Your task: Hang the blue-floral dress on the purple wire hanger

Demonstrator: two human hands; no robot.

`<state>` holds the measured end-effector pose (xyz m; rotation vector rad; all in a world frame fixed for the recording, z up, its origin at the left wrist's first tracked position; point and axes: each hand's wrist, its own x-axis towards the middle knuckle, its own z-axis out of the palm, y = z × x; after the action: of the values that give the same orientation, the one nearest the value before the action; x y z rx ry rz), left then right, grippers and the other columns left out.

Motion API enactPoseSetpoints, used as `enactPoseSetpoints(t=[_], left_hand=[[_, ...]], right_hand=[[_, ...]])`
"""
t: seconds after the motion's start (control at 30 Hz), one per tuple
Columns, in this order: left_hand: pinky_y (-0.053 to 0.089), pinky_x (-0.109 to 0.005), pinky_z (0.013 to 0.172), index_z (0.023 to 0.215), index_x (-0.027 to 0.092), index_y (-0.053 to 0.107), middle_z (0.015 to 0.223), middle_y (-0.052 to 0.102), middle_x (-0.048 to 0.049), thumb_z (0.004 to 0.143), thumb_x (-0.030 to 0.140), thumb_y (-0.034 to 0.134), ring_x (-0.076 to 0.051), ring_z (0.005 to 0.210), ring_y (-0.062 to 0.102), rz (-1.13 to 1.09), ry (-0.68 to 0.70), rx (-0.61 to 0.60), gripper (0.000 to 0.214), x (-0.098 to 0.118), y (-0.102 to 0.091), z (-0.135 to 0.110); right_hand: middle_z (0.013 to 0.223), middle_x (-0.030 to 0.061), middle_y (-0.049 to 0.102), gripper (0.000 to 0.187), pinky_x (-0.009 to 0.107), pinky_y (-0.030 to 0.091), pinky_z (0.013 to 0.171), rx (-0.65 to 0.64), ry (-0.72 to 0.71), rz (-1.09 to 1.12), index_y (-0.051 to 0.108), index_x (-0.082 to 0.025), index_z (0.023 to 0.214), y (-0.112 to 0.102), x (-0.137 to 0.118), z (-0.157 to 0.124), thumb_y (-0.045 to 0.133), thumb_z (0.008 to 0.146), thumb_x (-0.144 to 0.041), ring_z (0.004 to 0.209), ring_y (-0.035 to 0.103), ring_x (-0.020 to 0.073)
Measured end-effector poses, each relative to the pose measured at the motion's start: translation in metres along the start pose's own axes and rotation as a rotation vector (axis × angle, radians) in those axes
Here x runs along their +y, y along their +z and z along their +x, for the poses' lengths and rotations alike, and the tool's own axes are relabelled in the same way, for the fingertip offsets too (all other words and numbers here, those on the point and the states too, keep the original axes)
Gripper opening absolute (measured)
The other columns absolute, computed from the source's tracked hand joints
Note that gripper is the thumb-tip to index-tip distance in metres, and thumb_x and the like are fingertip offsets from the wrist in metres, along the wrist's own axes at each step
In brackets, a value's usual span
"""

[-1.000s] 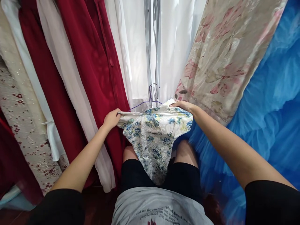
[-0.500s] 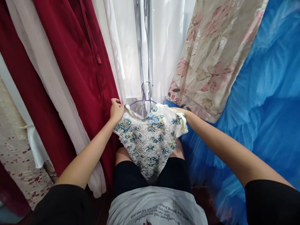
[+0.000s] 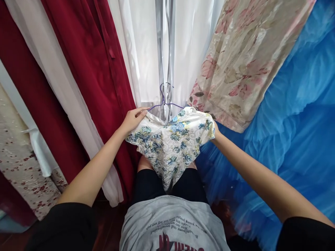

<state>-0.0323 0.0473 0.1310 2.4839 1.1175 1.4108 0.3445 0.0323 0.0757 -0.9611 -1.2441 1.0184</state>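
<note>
A small white dress with blue and yellow flowers (image 3: 170, 146) hangs on a purple wire hanger (image 3: 164, 101) in front of me. My left hand (image 3: 133, 119) pinches the dress at its left shoulder. My right hand (image 3: 215, 130) is mostly hidden behind the dress's right sleeve, gripping that edge. The skirt of the dress drapes down over my knees.
Hanging garments surround me: dark red dresses (image 3: 86, 69) and cream ones (image 3: 49, 80) at left, white sheer fabric (image 3: 146, 52) behind, a beige floral dress (image 3: 243, 59) and blue tulle (image 3: 293, 122) at right. A metal rack pole (image 3: 167, 45) rises behind the hanger.
Both hands have kept hold of the floral dress and lifted it slightly. The right hand has slid behind the sleeve. The view shifted a little.
</note>
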Motion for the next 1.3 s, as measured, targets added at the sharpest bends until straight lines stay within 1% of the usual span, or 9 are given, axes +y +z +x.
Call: enactPoseSetpoints(t=[0.1, 0.27, 0.5, 0.7, 0.8, 0.87, 1.07, 1.17, 1.3], left_hand=[[0.048, -0.032, 0.086, 0.134, 0.022, 0.067, 0.105, 0.066, -0.0078, 0.097, 0.056, 0.047, -0.022, 0.091, 0.062, 0.153, -0.015, -0.056, 0.054, -0.004, -0.002, 0.002], [0.044, -0.037, 0.102, 0.137, 0.017, 0.063, 0.123, 0.066, -0.0115, 0.101, 0.049, 0.040, -0.026, 0.112, 0.061, 0.175, 0.017, -0.122, 0.054, -0.001, -0.003, 0.012], [0.046, -0.029, 0.079, 0.114, 0.015, 0.073, 0.090, 0.072, -0.0044, 0.089, 0.037, 0.059, -0.020, 0.079, 0.061, 0.087, -0.034, 0.067, 0.036, 0.019, 0.008, 0.032], [0.036, -0.025, 0.060, 0.077, 0.014, 0.073, 0.059, 0.054, 0.0001, 0.090, 0.048, 0.059, -0.014, 0.058, 0.047, -0.130, -0.225, 0.257, 0.039, -0.009, 0.029, 0.026], [0.030, -0.024, 0.050, 0.070, 0.017, 0.067, 0.048, 0.039, 0.0038, 0.093, 0.065, 0.051, -0.011, 0.046, 0.034, -0.392, -0.253, 0.458, 0.056, -0.012, 0.038, 0.011], [0.029, -0.024, 0.047, 0.062, 0.018, 0.061, 0.043, 0.029, 0.0051, 0.095, 0.073, 0.037, -0.010, 0.040, 0.028, -0.637, -0.263, 0.522, 0.068, -0.002, 0.040, 0.005], [0.042, -0.024, 0.052, 0.053, 0.019, 0.052, 0.038, 0.018, 0.0062, 0.102, 0.063, 0.028, -0.009, 0.037, 0.029, -1.266, -0.350, 0.192, 0.071, 0.077, 0.042, 0.003], [0.043, -0.024, 0.054, 0.055, 0.018, 0.057, 0.039, 0.020, 0.0061, 0.102, 0.054, 0.042, -0.009, 0.040, 0.034, -1.329, -0.250, 0.050, 0.062, 0.115, 0.050, -0.007], [0.041, -0.025, 0.055, 0.057, 0.017, 0.060, 0.044, 0.030, 0.0057, 0.089, 0.050, 0.070, -0.009, 0.045, 0.040, -1.284, -0.152, -0.006, 0.046, 0.145, 0.056, -0.024]], right_hand=[[0.077, 0.0060, 0.070, 0.073, 0.036, 0.054, 0.065, 0.136, -0.114, 0.004, 0.065, -0.022, 0.092, -0.001, 0.006, -0.017, 0.034, 0.082, -0.088, 0.079, 0.068, 0.0278], [0.060, -0.0009, 0.052, 0.053, 0.028, 0.041, 0.054, 0.344, -0.457, -0.190, 0.056, -0.021, 0.067, -0.001, -0.010, -0.022, 0.063, 0.080, -0.072, 0.061, 0.051, 0.0172], [0.058, -0.0056, 0.030, 0.052, 0.026, 0.026, 0.050, 0.423, -0.679, -0.151, 0.043, -0.022, 0.060, 0.018, -0.072, 0.012, 0.059, 0.089, -0.062, 0.053, 0.030, 0.0112], [0.063, -0.0039, 0.038, 0.044, 0.026, 0.032, 0.056, -0.055, -0.826, -0.400, 0.044, -0.022, 0.065, 0.084, -0.104, -0.068, 0.051, 0.100, -0.048, 0.059, 0.039, 0.0123], [0.079, 0.0019, 0.060, 0.035, 0.027, 0.045, 0.070, -0.687, -0.931, -0.588, 0.059, -0.019, 0.081, 0.099, -0.113, -0.118, 0.046, 0.104, -0.042, 0.073, 0.056, 0.0148], [0.094, 0.0061, 0.067, 0.031, 0.029, 0.048, 0.079, -0.889, -0.935, -0.689, 0.064, -0.018, 0.096, 0.098, -0.114, -0.128, 0.046, 0.105, -0.041, 0.084, 0.062, 0.0173], [0.128, 0.0171, 0.059, 0.056, 0.046, 0.049, 0.096, -0.510, -0.982, -1.023, 0.049, -0.017, 0.139, 0.082, -0.081, -0.083, 0.065, 0.092, -0.042, 0.116, 0.059, 0.0320], [0.140, 0.0217, 0.049, 0.098, 0.054, 0.045, 0.101, -0.433, -1.029, -1.090, 0.023, -0.015, 0.156, 0.083, -0.054, -0.067, 0.077, 0.081, -0.050, 0.124, 0.051, 0.0383], [0.124, 0.0209, 0.056, 0.107, 0.056, 0.046, 0.090, -0.332, -1.048, -1.194, 0.023, -0.012, 0.154, 0.082, -0.031, -0.068, 0.074, 0.076, -0.065, 0.107, 0.054, 0.0405]])
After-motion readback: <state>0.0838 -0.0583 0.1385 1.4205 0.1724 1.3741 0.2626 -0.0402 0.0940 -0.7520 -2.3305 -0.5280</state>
